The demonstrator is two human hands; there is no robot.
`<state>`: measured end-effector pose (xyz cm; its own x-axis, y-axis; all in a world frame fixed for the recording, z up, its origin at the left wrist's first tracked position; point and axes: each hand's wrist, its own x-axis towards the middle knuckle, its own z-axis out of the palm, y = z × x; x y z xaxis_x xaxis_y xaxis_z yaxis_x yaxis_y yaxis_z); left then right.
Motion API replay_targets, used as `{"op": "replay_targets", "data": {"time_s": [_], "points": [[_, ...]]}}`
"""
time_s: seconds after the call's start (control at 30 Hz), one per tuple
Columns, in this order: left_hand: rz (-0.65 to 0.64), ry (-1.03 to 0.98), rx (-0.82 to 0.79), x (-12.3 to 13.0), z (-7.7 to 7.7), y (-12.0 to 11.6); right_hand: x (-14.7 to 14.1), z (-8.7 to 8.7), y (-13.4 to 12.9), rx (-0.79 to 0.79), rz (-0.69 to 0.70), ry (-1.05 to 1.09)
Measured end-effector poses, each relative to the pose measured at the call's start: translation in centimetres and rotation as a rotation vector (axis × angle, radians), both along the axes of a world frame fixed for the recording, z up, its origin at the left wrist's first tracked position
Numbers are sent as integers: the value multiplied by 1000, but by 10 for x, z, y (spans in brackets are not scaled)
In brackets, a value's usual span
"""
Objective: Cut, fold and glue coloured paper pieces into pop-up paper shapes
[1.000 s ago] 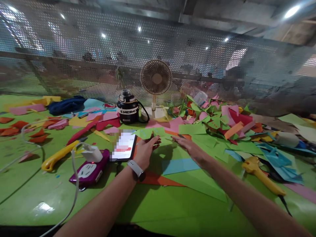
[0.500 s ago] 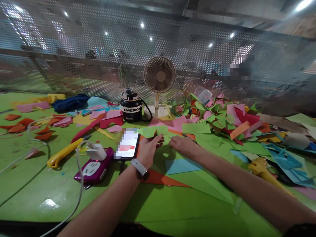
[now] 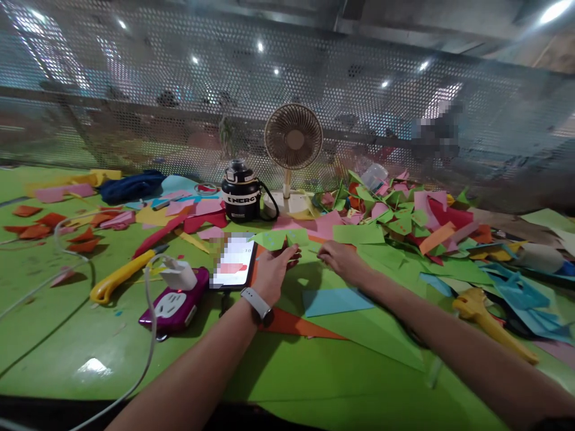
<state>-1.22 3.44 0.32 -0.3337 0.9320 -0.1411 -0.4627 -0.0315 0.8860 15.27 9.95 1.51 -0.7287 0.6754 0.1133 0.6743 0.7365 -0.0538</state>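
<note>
My left hand, with a pale watch at the wrist, has its fingers closed on a green paper piece that bears small bluish marks. To its right, a short gap away, my right hand is closed in a pinch; a small greenish bit shows by its fingertips, too small to make out. A lit phone lies just left of my left hand. Below the hands are a blue paper sheet, an orange paper strip and large green sheets on the green table.
A purple power strip with a white charger and cable, and a yellow-handled tool, lie left. Behind stand a black bottle and a fan. Right are heaped paper scraps and a yellow tool.
My right hand has moved slightly to the right, away from my left hand. My left hand stays by the phone with the green paper. The whole view has shifted slightly.
</note>
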Motion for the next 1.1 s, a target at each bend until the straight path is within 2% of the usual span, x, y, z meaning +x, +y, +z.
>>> {"op": "replay_targets", "data": {"time_s": [0.17,0.23,0.4,0.57,0.63,0.87,1.1], "points": [[-8,11,-11,0,-1,0,11,-2,0,-165,-47,230],[-5,3,-10,0,-1,0,10,-5,0,-171,-44,256],[-1,-8,6,0,-1,-1,-2,-6,-3,-91,36,120],[15,-18,14,2,-1,0,-14,0,-7,108,125,-264],[9,-26,17,2,-2,0,-17,1,-7,142,143,-334],[9,-42,20,2,-3,1,-21,-1,-8,117,131,-287],[13,-38,-4,2,-2,2,-7,-1,0,49,7,-112]]}}
